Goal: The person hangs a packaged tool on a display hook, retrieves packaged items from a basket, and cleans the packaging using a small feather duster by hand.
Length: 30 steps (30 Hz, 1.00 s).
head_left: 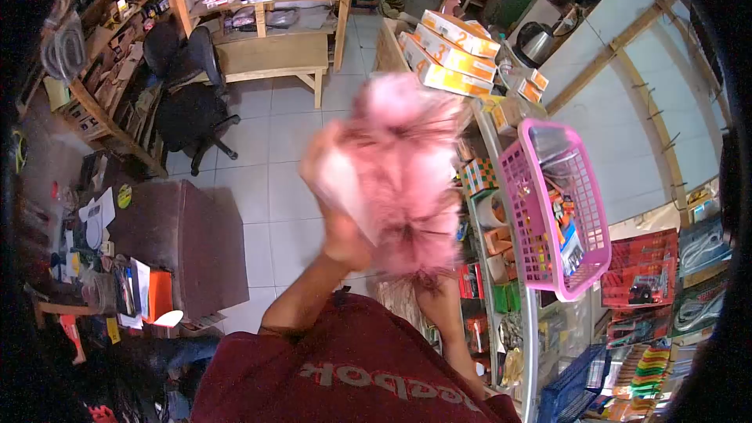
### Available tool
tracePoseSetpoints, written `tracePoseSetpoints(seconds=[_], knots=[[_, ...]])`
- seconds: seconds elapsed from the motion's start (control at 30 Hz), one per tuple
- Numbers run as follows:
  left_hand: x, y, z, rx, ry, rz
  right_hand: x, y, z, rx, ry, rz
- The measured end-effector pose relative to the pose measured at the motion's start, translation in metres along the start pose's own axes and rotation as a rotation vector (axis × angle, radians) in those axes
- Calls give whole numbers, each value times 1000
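Observation:
A pink feathery duster [403, 180], blurred by motion, is held up in front of my body at the middle of the view. My left hand [341, 204] is at its left side, blurred, with the fingers partly behind a pale patch of it. Below the duster's lower right end, my right forearm comes up, and my right hand [435, 290] is mostly hidden behind the pink fibres. What that hand grips cannot be made out.
A pink basket [517, 219] with small packets stands on the glass counter at right. Orange and white boxes [454, 55] are stacked beyond it. At left are a black office chair [188, 113] and a brown cabinet [207, 243]. Wooden shelves [341, 16] stand behind.

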State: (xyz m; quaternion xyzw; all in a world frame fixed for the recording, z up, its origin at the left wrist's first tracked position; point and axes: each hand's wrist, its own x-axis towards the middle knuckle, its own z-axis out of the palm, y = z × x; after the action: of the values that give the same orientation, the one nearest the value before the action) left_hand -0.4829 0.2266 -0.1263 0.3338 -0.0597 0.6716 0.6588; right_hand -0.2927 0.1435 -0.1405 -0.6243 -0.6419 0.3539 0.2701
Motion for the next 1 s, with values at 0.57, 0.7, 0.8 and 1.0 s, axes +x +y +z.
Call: tracePoseSetpoints(seconds=[0.57, 0.7, 0.8, 1.0], knots=[[51, -9, -24, 265, 3, 33, 35, 37, 65, -51, 234, -176], [43, -27, -11, 1117, -140, 400, 24, 25, 46, 43, 229, -273], [38, -40, -5, 914, -76, 327, 10, 23, 28, -50, 167, -414], [43, -49, -16, 836, -337, 305, 18, 57, 12, 111, 21, -168]])
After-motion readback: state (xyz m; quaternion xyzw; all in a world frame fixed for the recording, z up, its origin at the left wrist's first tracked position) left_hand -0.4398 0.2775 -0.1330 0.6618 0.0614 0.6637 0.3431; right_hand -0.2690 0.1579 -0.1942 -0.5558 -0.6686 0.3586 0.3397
